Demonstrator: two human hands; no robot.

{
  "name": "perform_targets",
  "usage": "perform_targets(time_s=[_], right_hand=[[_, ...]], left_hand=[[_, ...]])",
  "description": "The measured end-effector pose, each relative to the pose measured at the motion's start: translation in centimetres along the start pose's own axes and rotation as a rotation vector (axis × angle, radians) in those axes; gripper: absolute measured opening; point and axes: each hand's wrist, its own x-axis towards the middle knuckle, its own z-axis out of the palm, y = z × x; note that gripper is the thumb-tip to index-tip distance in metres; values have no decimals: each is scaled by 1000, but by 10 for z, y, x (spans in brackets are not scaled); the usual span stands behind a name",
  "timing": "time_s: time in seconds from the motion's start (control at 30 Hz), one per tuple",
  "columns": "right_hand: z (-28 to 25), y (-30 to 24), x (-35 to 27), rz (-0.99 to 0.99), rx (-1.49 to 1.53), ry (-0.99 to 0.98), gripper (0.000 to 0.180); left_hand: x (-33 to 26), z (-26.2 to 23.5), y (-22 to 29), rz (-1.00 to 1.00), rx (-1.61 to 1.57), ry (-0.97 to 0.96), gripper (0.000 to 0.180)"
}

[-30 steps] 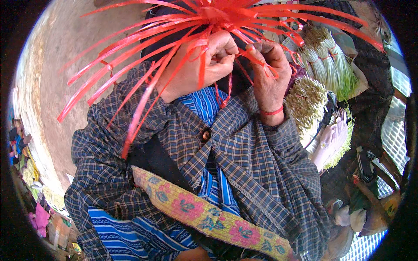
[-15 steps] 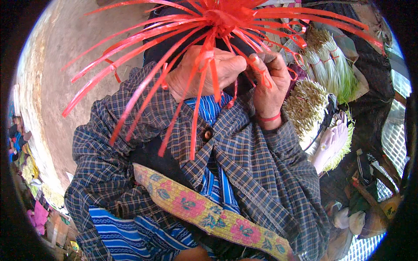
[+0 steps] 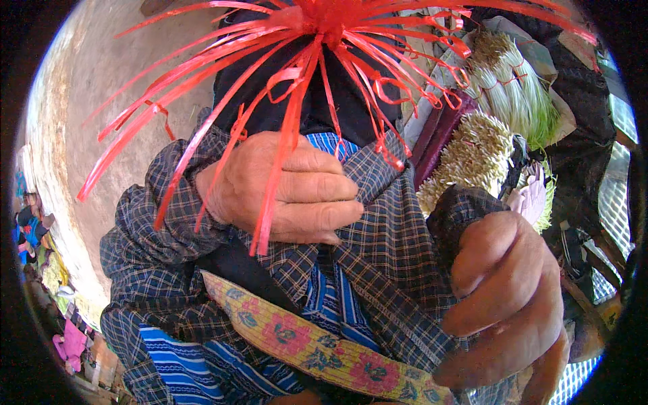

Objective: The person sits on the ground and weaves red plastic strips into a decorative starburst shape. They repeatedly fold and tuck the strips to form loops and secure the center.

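Note:
A bunch of thin red plastic strips (image 3: 317, 47) fans out from a knot at the top of the view and hangs in front of my chest. My left hand (image 3: 283, 189) rests at the centre against my checked jacket (image 3: 391, 270), its fingers curled shut, with strips dangling over its back. My right hand (image 3: 506, 304) is at the lower right, close to the camera and clenched in a fist. I see nothing inside either hand. A yellow floral strap (image 3: 304, 344) crosses my lap.
Tied bundles of green and white stalks (image 3: 513, 88) lie at the upper right, one bundle (image 3: 472, 148) showing its root ends. White crates (image 3: 614, 196) stand at the right edge. Bare concrete ground (image 3: 74, 135) fills the left, with colourful items at its rim.
Both hands have come down from the red strips they were working. The left now lies on my chest; the right has dropped to the lower right, nearer the camera.

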Motion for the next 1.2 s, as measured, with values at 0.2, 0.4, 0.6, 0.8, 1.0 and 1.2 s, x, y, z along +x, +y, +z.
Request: perform_targets(time_s=[0.2,0.4,0.6,0.8,1.0,1.2], right_hand=[[-11,10,6,-27,216,-270,24],[-11,10,2,-63,371,-282,27],[-11,12,6,-59,409,-334,28],[-15,16,12,-59,482,-422,26],[-17,14,11,-81,492,-403,25],[-22,18,16,-79,-437,-233,14]], left_hand=[[-18,-6,6,-539,9,-78,31],[-27,0,8,-951,-210,362,36],[-25,-1,6,-904,-334,657,35],[-14,-6,4,-783,-319,702,36],[-9,-9,-8,-604,-56,637,27],[-8,-12,-6,-604,-12,586,30]])
